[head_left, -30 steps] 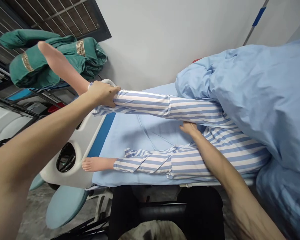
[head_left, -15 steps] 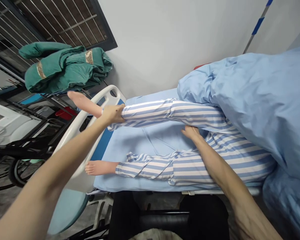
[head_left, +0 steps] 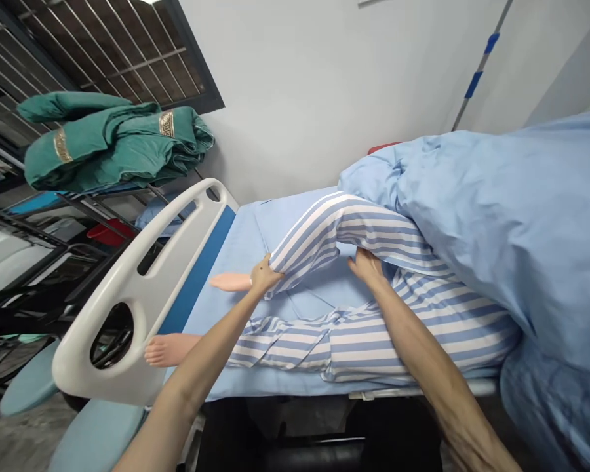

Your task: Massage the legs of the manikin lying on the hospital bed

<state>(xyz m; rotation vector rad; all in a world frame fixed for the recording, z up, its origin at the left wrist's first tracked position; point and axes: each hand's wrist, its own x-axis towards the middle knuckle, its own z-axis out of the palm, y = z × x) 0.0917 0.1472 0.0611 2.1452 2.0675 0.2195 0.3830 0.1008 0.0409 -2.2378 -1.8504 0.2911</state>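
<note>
A mannequin's far leg (head_left: 319, 229) in blue-and-white striped trousers is bent, its knee raised off the bed. My left hand (head_left: 265, 275) is wrapped around its lower end at the ankle, and the bare far foot (head_left: 230, 282) sticks out beyond. Under the thigh, just behind the knee, my right hand (head_left: 368, 265) supports the same leg; its thumb shows, while the other fingers are partly hidden by the trousers. The near leg (head_left: 295, 344) lies straight along the mattress, with its bare foot (head_left: 170, 349) by the footboard, partly behind my left forearm.
The white footboard (head_left: 96, 288) closes the bed's left end. A bunched blue quilt (head_left: 482, 190) covers the mannequin's upper part. Green folded clothing (head_left: 118, 144) lies on a rack at the left. A wall (head_left: 295, 85) runs behind the bed (head_left: 255, 223).
My left hand has moved the far foot toward the right and nearer to me, away from above the footboard. The far knee has gone from nearly straight to bent. My right hand stays under the thigh.
</note>
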